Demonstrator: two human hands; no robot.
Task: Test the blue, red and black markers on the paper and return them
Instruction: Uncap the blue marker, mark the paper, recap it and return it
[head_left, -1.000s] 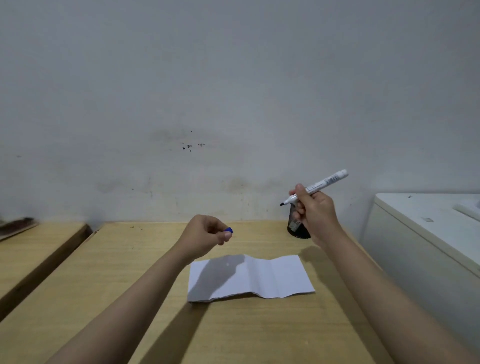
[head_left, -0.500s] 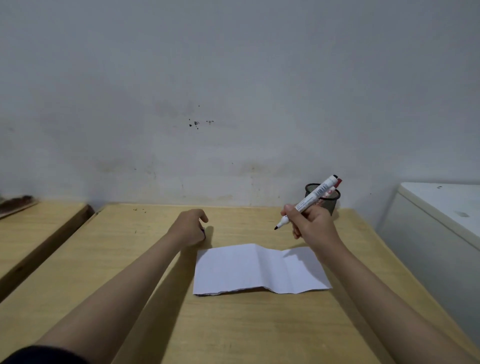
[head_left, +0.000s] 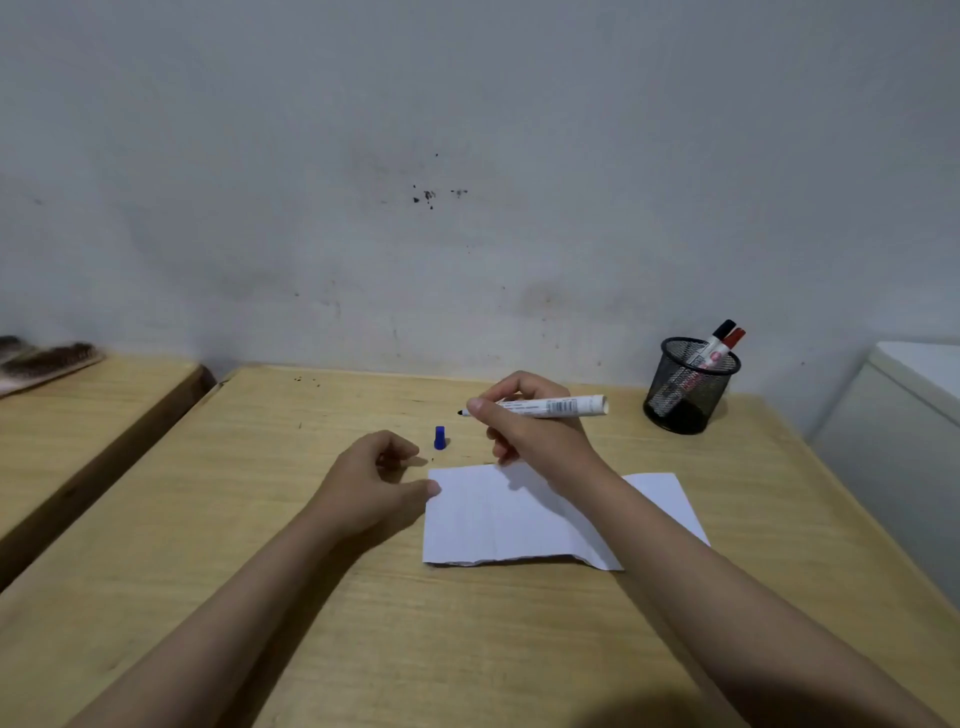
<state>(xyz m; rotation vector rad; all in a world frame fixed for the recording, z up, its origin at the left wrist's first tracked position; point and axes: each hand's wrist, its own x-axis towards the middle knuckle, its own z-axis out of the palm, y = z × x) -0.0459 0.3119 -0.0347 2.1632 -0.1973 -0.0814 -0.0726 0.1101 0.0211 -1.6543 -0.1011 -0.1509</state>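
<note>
Right hand (head_left: 535, 431) is closed around the uncapped blue marker (head_left: 550, 407), thumb and fingers clamped on the front half of the barrel; the marker lies nearly level, its dark tip pointing left above the bench and its white back end pointing toward the pen cup. Half a second ago the same marker was tilted steeply, back end up, and the hand was raised higher; now it is lower, with the heel of the hand over the far edge of the paper (head_left: 519, 514). The tip is not on the sheet.

Left hand (head_left: 374, 483) rests on the bench (head_left: 260, 597) with fingers loosely curled and holding nothing, its thumb touching the paper's upper left corner. A second ago this hand pinched the blue cap (head_left: 439, 437) in the air; the cap now stands upright on the bench just beyond the left fingers, between the two hands and apart from the sheet.

The paper, a creased white sheet, lies flat on the bench, unmarked as far as can be seen, partly covered by the right forearm.

At the far right corner of the bench stands a black mesh pen cup (head_left: 688, 387). In it lean two capped markers, side by side: the black marker (head_left: 719, 338) and the red marker (head_left: 733, 340), caps up and tipped to the right above the rim.
</note>
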